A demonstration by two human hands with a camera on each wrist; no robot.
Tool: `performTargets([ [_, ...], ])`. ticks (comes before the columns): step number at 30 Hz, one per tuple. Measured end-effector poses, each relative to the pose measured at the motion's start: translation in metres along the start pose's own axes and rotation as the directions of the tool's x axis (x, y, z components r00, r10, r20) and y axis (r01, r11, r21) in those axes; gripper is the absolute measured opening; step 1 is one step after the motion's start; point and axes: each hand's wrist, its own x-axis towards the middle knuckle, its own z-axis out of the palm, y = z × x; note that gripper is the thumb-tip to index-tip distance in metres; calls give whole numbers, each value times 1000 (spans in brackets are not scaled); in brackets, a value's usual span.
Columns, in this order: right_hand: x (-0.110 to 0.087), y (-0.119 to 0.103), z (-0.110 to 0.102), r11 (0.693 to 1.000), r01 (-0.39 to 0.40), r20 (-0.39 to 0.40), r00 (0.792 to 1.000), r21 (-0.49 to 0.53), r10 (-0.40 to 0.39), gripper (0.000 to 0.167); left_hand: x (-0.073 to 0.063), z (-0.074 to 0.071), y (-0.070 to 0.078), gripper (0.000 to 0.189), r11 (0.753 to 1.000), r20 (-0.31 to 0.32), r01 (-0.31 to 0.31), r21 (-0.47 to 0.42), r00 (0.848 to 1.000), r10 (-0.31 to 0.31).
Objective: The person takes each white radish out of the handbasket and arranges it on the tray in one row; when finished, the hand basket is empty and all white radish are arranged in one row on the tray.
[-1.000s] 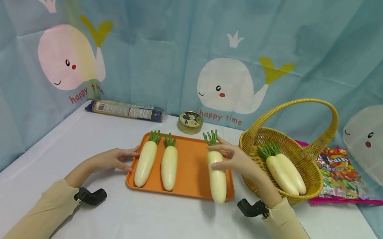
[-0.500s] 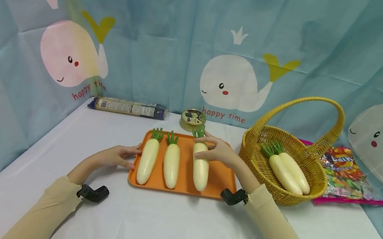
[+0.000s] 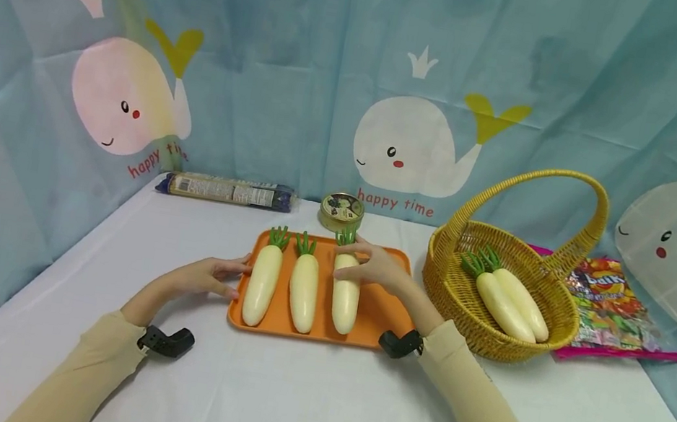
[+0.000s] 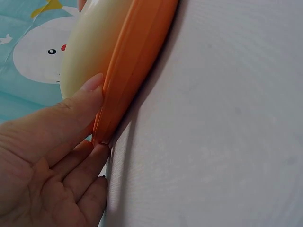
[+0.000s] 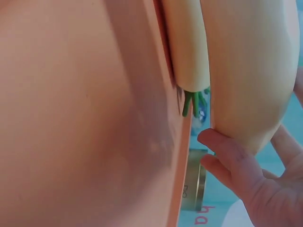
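Note:
My right hand [image 3: 378,269] grips a white radish [image 3: 344,305] near its green leafy end, over the orange tray [image 3: 378,319]. In the right wrist view, thumb and fingers close round this radish [image 5: 253,61]; whether its underside touches the tray I cannot tell. Two more radishes lie side by side on the tray: one at the left edge [image 3: 262,287], another in the middle [image 3: 302,295]. At the tray's left rim rests my left hand [image 3: 197,276], fingers loosely extended. The left wrist view has its thumb and fingertips touching the orange edge [image 4: 135,61].
To the right of the tray stands a yellow wicker basket [image 3: 434,276] with a tall handle, holding two radishes [image 3: 511,306]. Behind it lies a colourful snack bag [image 3: 610,303]. A round tin [image 3: 341,213] and a long wrapped packet [image 3: 226,190] sit along the back by the curtain.
My right hand has carried its radish leftward and lower over the tray, from the right side to beside the middle radish. The radish has turned straighter. My left hand stays at the rim.

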Motion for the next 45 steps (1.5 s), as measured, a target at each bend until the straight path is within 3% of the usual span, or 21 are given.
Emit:
performTargets([
  [7, 3, 6, 4, 1000, -27, -8, 1000, -4, 27, 55, -1, 3, 2, 63, 1000, -1, 8, 1, 1000, -8],
  [16, 10, 8, 3, 991, -98, -22, 995, -89, 96, 55, -1, 1, 0, 64, 1000, 1, 9, -11, 1000, -9],
  [24, 15, 13, 4, 977, -87, -22, 996, -193, 85, 49, -1, 1, 0, 63, 1000, 7, 5, -17, 1000, -5],
  [36, 12, 9, 9, 970, -90, 10, 995, -226, 94, 49, -2, 3, -2, 61, 1000, 5, 7, -28, 1000, -7],
  [45, 15, 1, 14, 932, -91, 0, 995, -352, 97, 49, -1, 2, -1, 63, 1000, -4, -8, -16, 1000, 8],
])
